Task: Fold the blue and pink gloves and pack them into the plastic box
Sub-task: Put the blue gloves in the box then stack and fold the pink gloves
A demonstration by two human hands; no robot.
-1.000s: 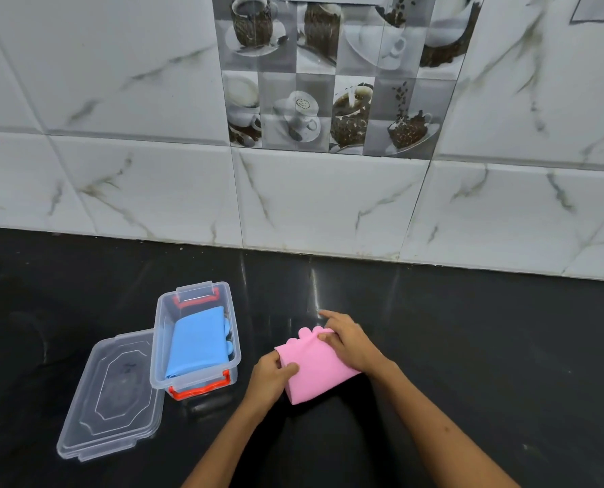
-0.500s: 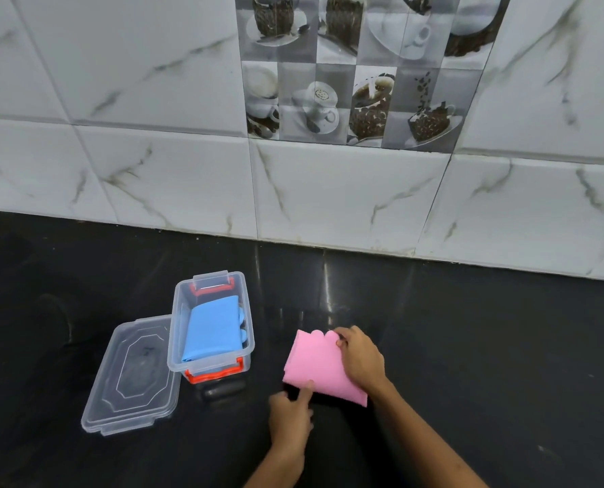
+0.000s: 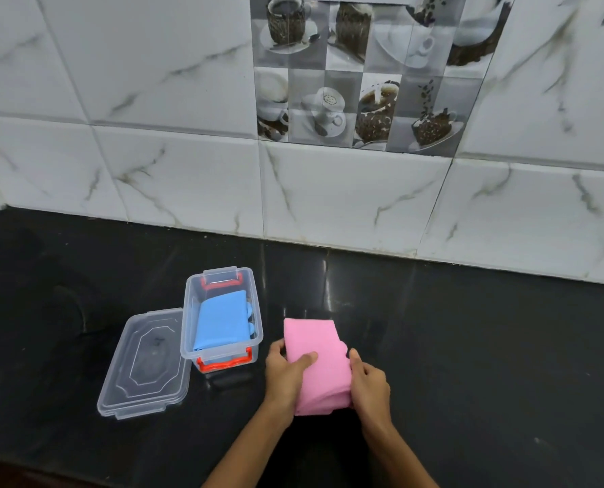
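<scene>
Both hands' grip pinches folded pink glove [image 3: 318, 361] between left hand [image 3: 286, 373]; right hand [image 3: 369, 380].

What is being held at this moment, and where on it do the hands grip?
The folded pink glove: the left hand grips its left edge, thumb on top, and the right hand grips its right edge.

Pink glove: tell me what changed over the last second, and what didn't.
The left hand, off the pink glove half a second ago, grips its left edge again; the right hand moved from its top to its right edge. The glove turned lengthwise, scalloped fingers folded out of sight. Blue glove, plastic box and lid stayed put.
</scene>
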